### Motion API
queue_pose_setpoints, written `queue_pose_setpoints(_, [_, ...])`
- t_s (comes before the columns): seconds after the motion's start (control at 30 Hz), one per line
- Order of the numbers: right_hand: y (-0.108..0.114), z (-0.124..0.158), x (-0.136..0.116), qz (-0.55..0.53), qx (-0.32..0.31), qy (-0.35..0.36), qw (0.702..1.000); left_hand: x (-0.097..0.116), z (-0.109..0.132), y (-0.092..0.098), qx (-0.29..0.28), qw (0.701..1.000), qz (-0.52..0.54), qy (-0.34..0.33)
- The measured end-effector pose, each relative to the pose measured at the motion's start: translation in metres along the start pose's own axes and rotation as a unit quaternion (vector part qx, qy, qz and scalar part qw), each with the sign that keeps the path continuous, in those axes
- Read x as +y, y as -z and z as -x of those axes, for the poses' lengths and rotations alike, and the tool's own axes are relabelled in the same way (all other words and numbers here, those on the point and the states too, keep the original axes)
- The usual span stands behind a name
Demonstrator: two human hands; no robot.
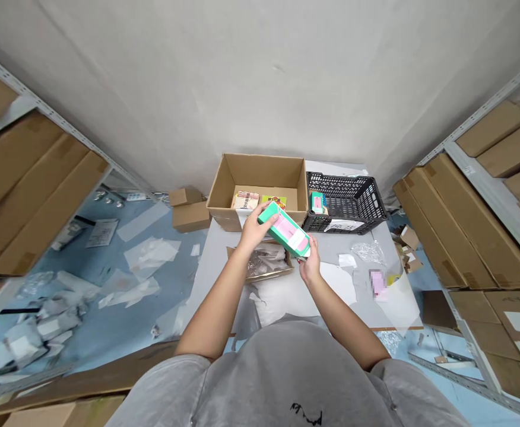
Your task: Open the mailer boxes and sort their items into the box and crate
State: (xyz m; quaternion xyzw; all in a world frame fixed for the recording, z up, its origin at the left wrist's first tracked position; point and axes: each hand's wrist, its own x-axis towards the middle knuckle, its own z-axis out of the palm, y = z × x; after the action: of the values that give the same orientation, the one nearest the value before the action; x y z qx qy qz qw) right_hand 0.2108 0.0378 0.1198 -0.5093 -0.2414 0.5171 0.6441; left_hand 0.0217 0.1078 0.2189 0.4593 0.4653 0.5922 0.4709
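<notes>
A long green box (285, 230) with a pink panel and a white label is tilted in the air between my hands. My left hand (256, 226) grips its upper left end, thumb across the top face. At its lower right end, my right hand (310, 261) is closed around the corner. Just behind it stands an open cardboard box (264, 166) holding a few small packages. A black plastic crate (369, 201) sits to the right, with another green package (317, 203) at its left side. Below the held box lies a shallow carton (271, 274) of clear plastic wrapping.
White paper (282, 302), crumpled clear plastic (369, 252) and a pink item (378, 284) lie on the grey table (211, 261). Shelves with cartons (32, 196) flank both sides, with more cartons (473, 219) on the right. Paper scraps (151, 255) litter the blue floor.
</notes>
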Motion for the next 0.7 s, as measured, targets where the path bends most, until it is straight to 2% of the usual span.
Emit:
queue_pose_setpoints(0.13, [-0.008,0.012,0.01,-0.062,0.049,-0.018,0.997,-0.012,0.008,-0.022,0.119,0.991,0.013,-0.063])
queue_pose_setpoints(0.2, [-0.007,0.018,0.014,-0.038,0.087,-0.005,0.995,-0.023,0.009,-0.031,0.152,0.986,0.046,-0.049])
queue_pose_setpoints(0.3, [-0.001,0.025,0.018,-0.007,0.157,0.025,0.987,-0.037,0.009,-0.041,0.141,0.985,0.093,0.024])
queue_pose_setpoints(0.4, [0.004,0.033,0.015,-0.007,0.197,0.078,0.977,-0.045,0.011,-0.052,0.129,0.983,0.115,0.068])
queue_pose_setpoints(0.57, [0.004,0.038,-0.01,0.097,0.181,0.217,0.954,-0.054,0.02,-0.062,0.168,0.97,0.165,0.059])
queue_pose_setpoints(0.7, [0.007,0.025,-0.029,0.136,0.202,0.227,0.943,-0.058,0.029,-0.066,0.188,0.963,0.185,0.062])
